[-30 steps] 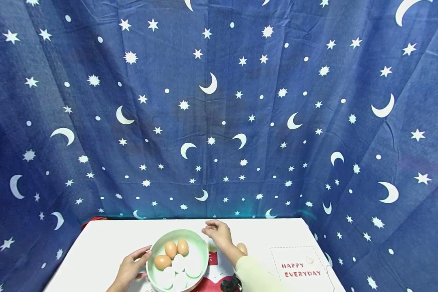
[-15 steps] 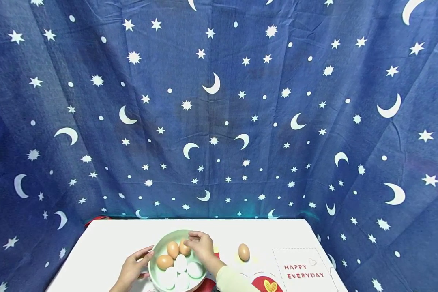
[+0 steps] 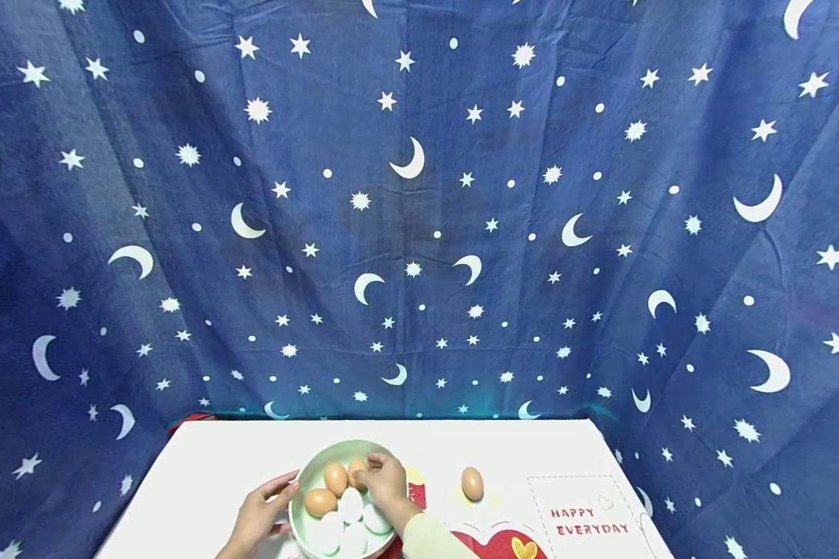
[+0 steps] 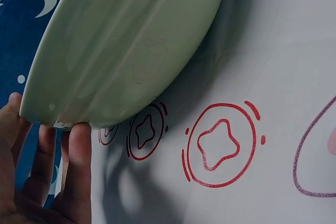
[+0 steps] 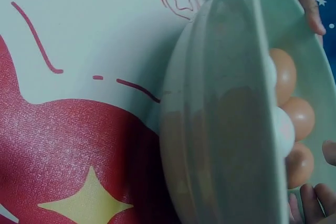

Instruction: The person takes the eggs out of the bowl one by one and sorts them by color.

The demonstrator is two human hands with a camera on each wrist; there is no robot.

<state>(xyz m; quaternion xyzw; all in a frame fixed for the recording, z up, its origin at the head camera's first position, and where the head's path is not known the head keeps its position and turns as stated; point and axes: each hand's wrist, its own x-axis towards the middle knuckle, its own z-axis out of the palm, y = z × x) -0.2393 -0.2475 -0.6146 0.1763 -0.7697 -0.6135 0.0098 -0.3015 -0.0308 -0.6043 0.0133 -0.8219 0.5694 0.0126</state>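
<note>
A pale green bowl (image 3: 342, 451) holds three brown eggs (image 3: 320, 502) and several white eggs (image 3: 352, 505). My left hand (image 3: 260, 514) grips the left side of the bowl; in the left wrist view its fingers (image 4: 80, 148) press on the bowl's outer wall (image 4: 134, 51). My right hand (image 3: 386, 481) reaches into the bowl from the right, thumb and fingers around the rightmost brown egg (image 3: 357, 472). In the right wrist view its fingertips (image 5: 313, 203) lie right at that egg (image 5: 300, 167). Much of the bowl's right rim is hidden by this hand.
Another brown egg (image 3: 471, 484) lies on the white printed tablecloth (image 3: 524, 442), right of the bowl. Red heart and star prints and the words HAPPY EVERYDAY mark the cloth. A blue curtain (image 3: 419, 233) with moons and stars hangs behind.
My right hand has moved left and down from above the bowl's rim onto a brown egg inside. The egg on the cloth is now uncovered. My left hand stays at the bowl.
</note>
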